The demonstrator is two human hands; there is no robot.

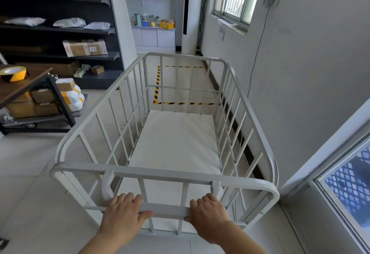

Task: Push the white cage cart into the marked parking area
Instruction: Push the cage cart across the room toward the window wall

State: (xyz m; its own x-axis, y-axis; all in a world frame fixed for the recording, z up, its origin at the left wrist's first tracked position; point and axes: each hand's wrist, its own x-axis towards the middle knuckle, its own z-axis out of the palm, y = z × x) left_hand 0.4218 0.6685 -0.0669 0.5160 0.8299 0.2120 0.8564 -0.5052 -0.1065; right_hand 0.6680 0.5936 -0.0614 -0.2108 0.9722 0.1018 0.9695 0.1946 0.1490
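Note:
The white cage cart stands right in front of me, its barred sides enclosing a bare white deck. My left hand and my right hand both grip the flat push handle at the cart's near end, fingers wrapped over it. Beyond the cart's far end, a rectangle of yellow-and-black striped tape marks the parking area on the tiled floor beside the right wall. The cart's front rail overlaps my view of the rectangle's near edge.
The right wall runs close along the cart's right side. A black shelving unit with parcels stands at left. A dark table with a tape roll and a flat trolley with boxes sit left. A white floor-standing unit stands behind the marked area.

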